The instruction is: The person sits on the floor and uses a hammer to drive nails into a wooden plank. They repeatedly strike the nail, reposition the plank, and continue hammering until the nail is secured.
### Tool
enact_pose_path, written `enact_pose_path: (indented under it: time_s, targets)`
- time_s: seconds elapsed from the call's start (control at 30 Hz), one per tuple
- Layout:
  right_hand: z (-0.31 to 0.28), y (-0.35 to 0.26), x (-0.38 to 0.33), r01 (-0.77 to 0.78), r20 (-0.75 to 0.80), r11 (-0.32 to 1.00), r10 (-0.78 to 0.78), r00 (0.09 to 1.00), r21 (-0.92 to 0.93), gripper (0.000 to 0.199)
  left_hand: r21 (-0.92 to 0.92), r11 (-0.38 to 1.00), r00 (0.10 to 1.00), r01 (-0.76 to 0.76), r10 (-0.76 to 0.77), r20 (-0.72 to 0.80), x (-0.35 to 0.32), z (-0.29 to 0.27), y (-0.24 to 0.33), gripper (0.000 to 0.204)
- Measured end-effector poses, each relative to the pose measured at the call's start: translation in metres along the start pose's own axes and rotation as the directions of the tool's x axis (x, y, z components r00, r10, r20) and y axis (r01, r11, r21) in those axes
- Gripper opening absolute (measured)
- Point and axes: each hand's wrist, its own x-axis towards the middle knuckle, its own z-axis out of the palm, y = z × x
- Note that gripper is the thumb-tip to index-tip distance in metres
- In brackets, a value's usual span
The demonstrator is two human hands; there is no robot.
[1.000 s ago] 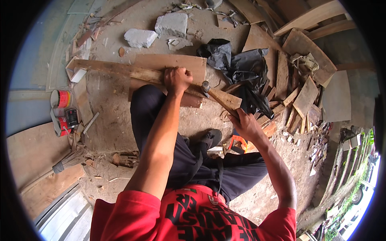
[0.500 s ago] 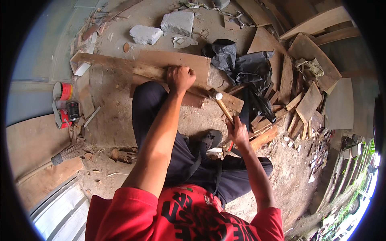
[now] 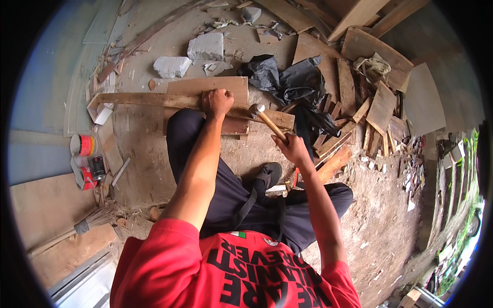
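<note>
My left hand (image 3: 217, 102) is closed around a long wooden plank (image 3: 149, 99), which runs left to right in front of my knees. Beneath the plank lies a wider reddish-brown board (image 3: 234, 87). In my right hand (image 3: 294, 148) is a hammer (image 3: 271, 124), gripped by its wooden handle. The hammer's metal head is over the plank, right of my left hand; whether it touches the wood, I cannot tell. No nail is large enough to make out. My left knee (image 3: 185, 123) is bent close to the plank.
Scrap wood (image 3: 380, 110) is heaped on the right, beside a black plastic bag (image 3: 303, 79). Pale blocks (image 3: 206, 47) lie beyond the board. At the left are tins (image 3: 83, 146) and a broom (image 3: 95, 216). A sandalled foot (image 3: 269, 174) rests between my arms.
My view has turned, shifting the scene leftward and making the plank look more level. My left hand still grips the plank, and the hammer remains in my right hand with its head over the plank.
</note>
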Motion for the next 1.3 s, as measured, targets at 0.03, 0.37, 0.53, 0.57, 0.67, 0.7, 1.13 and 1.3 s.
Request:
enact_pose_path:
  time_s: [0.03,0.37,0.53,0.57,0.67,0.7,1.13,1.3]
  targets:
    - [-0.014,-0.019,0.001,0.028,-0.008,0.999,-0.028,1.0,-0.041,0.048,0.038,0.999,1.0,-0.002,0.003,-0.008,0.0,0.001,-0.005,0.029]
    - [0.031,0.004,-0.007,-0.018,-0.101,0.997,0.011,0.995,-0.072,0.043,-0.043,0.944,0.937,-0.327,0.329,0.114,-0.016,0.016,-0.006,0.034]
    - [0.018,-0.021,0.002,0.031,-0.129,0.992,-0.047,0.99,-0.125,0.037,-0.025,0.96,0.956,-0.279,0.28,0.085,-0.014,0.018,-0.005,0.036]
    - [0.014,-0.034,-0.004,0.014,-0.175,0.983,-0.047,0.983,-0.185,0.037,-0.02,0.965,0.962,-0.262,0.263,0.077,-0.018,0.018,-0.008,0.036]
    - [0.012,-0.033,-0.012,-0.102,-0.205,0.982,0.069,0.976,-0.159,0.038,0.018,0.954,0.953,-0.3,0.299,0.045,-0.022,0.024,0.007,0.028]
    - [0.009,-0.036,-0.003,-0.018,-0.153,1.0,0.014,0.988,-0.024,0.039,0.017,0.951,0.951,-0.31,0.309,0.021,-0.024,0.025,0.008,0.027]
    - [0.02,-0.055,-0.012,0.203,-0.412,0.971,-0.135,0.901,0.125,0.019,-0.072,0.95,0.951,-0.305,0.3,-0.073,-0.027,0.023,0.028,0.022]
    - [0.003,-0.054,-0.046,0.099,-0.288,0.964,-0.025,0.957,0.246,0.032,-0.067,0.953,0.951,-0.296,0.287,-0.114,-0.03,0.016,0.03,0.023]
